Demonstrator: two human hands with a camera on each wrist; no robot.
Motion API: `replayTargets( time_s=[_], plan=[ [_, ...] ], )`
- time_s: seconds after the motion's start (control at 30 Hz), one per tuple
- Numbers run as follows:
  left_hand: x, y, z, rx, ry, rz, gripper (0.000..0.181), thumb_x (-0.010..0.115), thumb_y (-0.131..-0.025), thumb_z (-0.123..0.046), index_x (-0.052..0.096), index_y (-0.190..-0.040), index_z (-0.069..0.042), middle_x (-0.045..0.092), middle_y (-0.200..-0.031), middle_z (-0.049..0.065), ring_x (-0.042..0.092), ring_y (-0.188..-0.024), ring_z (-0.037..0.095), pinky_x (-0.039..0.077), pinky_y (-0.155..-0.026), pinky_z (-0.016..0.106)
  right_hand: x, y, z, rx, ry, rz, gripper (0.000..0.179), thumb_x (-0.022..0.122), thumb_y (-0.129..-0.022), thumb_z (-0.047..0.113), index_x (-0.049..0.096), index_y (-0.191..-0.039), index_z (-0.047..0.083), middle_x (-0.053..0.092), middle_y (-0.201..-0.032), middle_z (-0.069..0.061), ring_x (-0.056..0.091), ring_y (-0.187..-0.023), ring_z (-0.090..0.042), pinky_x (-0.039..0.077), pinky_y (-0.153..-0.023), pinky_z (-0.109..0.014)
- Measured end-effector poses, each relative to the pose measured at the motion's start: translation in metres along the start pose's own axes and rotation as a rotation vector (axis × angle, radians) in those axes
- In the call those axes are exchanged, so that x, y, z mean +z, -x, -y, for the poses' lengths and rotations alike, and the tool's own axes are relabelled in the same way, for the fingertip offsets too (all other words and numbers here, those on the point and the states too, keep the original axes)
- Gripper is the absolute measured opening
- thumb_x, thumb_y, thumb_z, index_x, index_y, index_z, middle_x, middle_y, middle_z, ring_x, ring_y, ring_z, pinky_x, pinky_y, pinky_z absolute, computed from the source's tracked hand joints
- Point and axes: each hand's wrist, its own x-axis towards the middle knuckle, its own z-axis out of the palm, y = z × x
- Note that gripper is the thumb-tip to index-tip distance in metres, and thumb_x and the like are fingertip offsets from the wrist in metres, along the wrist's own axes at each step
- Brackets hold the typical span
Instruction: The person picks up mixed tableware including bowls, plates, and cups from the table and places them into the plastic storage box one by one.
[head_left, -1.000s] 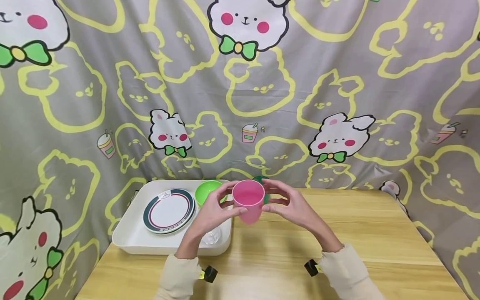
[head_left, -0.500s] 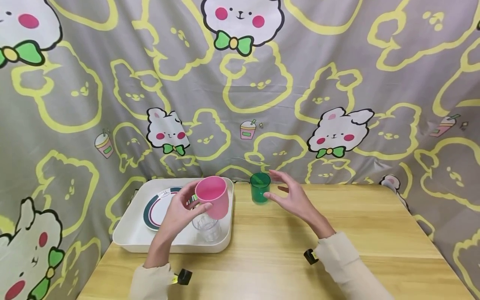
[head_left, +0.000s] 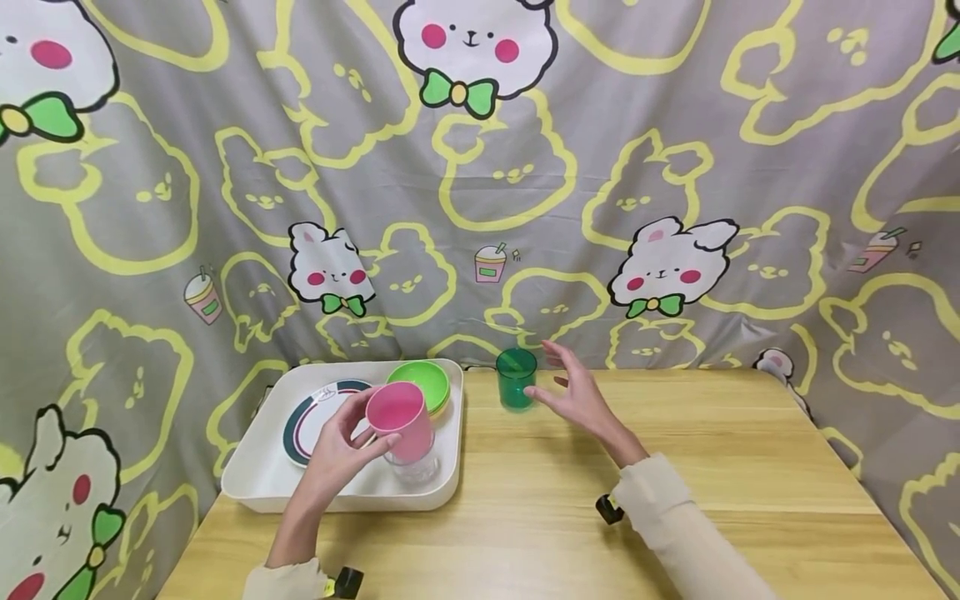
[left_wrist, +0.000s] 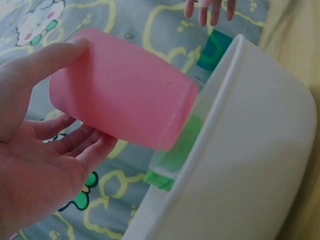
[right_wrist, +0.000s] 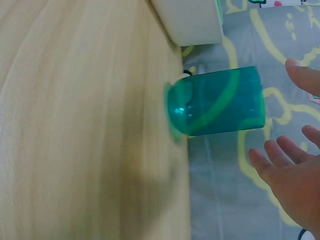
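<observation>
My left hand grips a pink cup between thumb and fingers, over the front right part of a white tray. Below it stands a clear glass, its rim meeting the pink cup's base; the left wrist view shows the cup's bottom end at the clear rim. On the table right of the tray stands a green see-through cup, upright. My right hand is beside that cup with thumb and fingers spread, and in the right wrist view a gap shows between the fingers and the green cup.
Plates with a dark green rim lie in the tray's left part. A light green bowl sits in its back right corner. A patterned curtain hangs behind the wooden table.
The left hand has carried the pink cup left and down from the middle onto the clear glass in the tray. The right hand has let go of the pink cup and stays beside the green cup.
</observation>
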Motion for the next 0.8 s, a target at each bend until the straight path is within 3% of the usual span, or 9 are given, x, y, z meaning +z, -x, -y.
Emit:
replayTargets(
  time_s=[0.17,0.4,0.63,0.8],
  plan=[
    [0.000,0.002,0.006,-0.043,-0.015,-0.017,0.074,0.085,-0.081,0.000,0.047,-0.145,0.001,0.051,-0.144,0.017,0.050,-0.130,0.014,0.045,-0.104,0.023,0.006,-0.003,-0.011,0.052,-0.010,-0.016,0.094,0.086,-0.085,0.016,0.029,-0.159,0.004,0.042,-0.154,-0.025,0.043,-0.138,-0.044,0.045,-0.107,-0.064],
    [-0.001,0.005,0.012,-0.056,-0.004,-0.031,0.075,0.085,-0.079,0.003,0.047,-0.143,0.004,0.052,-0.143,0.021,0.053,-0.126,0.008,0.044,-0.104,0.018,0.019,-0.006,-0.021,0.090,-0.022,-0.025,0.100,0.087,-0.084,0.019,0.024,-0.160,0.001,0.040,-0.155,-0.025,0.043,-0.138,-0.045,0.044,-0.106,-0.067],
    [0.000,0.007,0.012,-0.117,-0.013,-0.031,0.076,0.084,-0.079,0.006,0.046,-0.144,0.007,0.051,-0.144,0.025,0.049,-0.136,0.035,0.044,-0.107,0.028,0.029,-0.013,-0.024,0.146,-0.062,-0.024,0.101,0.087,-0.084,0.019,0.022,-0.160,0.001,0.039,-0.156,-0.022,0.043,-0.139,-0.043,0.043,-0.110,-0.062],
    [0.001,0.005,0.012,-0.142,-0.017,-0.028,0.076,0.085,-0.079,0.004,0.046,-0.145,0.006,0.052,-0.144,0.026,0.048,-0.137,0.040,0.043,-0.109,0.033,0.034,-0.015,-0.028,0.176,-0.075,-0.021,0.101,0.087,-0.084,0.018,0.022,-0.159,-0.001,0.037,-0.158,-0.023,0.043,-0.139,-0.043,0.041,-0.112,-0.060]
  ],
)
